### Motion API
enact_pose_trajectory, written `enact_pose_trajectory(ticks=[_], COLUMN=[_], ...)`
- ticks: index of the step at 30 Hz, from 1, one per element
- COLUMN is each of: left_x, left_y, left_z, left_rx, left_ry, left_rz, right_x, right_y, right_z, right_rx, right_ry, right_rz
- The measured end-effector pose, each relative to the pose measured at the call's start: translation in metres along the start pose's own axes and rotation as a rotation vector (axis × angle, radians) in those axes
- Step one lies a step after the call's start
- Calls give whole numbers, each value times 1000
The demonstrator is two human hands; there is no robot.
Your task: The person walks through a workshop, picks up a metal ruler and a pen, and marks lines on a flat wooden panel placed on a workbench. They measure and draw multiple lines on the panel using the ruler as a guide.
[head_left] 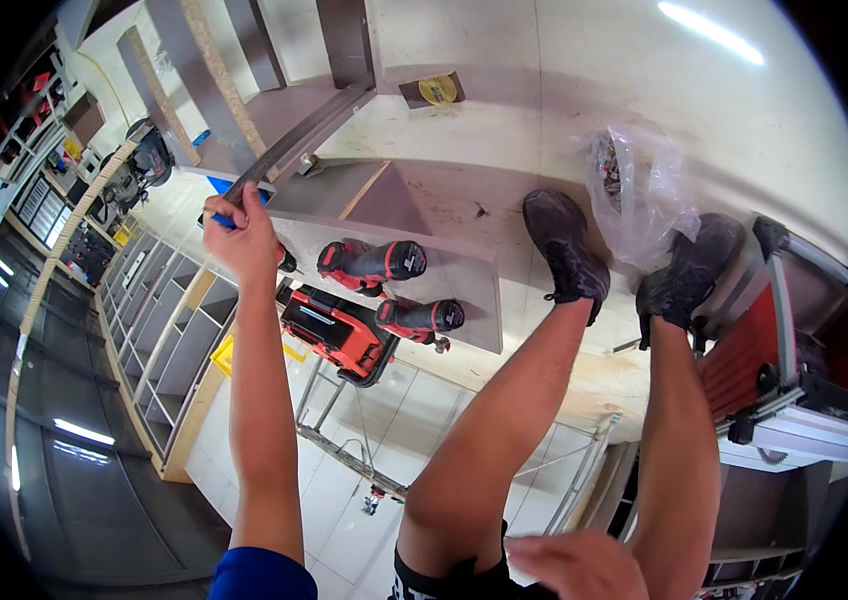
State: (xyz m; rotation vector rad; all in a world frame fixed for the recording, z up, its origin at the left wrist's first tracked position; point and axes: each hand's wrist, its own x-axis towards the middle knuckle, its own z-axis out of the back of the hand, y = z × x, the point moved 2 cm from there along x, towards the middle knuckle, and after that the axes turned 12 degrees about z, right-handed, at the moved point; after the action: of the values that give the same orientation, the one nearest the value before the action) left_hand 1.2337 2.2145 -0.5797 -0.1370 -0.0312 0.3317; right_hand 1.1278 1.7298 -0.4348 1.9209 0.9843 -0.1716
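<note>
My left hand (242,238) is closed at the end of a long dark strip of board (294,145), its thumb lying along the strip. A small blue thing (224,220) pokes out between its fingers; its kind is too small to make out. Close by that hand, two red-and-black cordless drills (372,262) (422,317) lie along a grey panel (464,295). At the lower edge, in front of my legs, my right hand (579,565) is slightly blurred, its fingers stretched out to the left. Nothing shows in it.
Grey board frames (199,75) stand at the upper left. A red-and-black tool case (339,330) sits beside the drills. Near my shoes are a clear plastic bag (634,195) and a yellow tape roll (437,91). A red-sided table saw (754,350) stands at the right.
</note>
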Motion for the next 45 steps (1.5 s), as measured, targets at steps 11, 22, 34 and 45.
enact_pose_trajectory(ticks=[11,22,34,45], left_x=[-6,-9,-6,-8], left_y=[-15,-19,-20,-20], left_z=[-4,-4,-3,-5], left_rx=[29,25,66,-8], left_ry=[-19,-16,-24,-19], left_rz=[-102,-59,-82,-2], right_x=[-1,2,0,2], right_y=[-10,-3,0,3], right_z=[11,15,21,21], right_rx=[186,169,163,160], right_ry=[24,25,21,24], right_rz=[1,40,55,60])
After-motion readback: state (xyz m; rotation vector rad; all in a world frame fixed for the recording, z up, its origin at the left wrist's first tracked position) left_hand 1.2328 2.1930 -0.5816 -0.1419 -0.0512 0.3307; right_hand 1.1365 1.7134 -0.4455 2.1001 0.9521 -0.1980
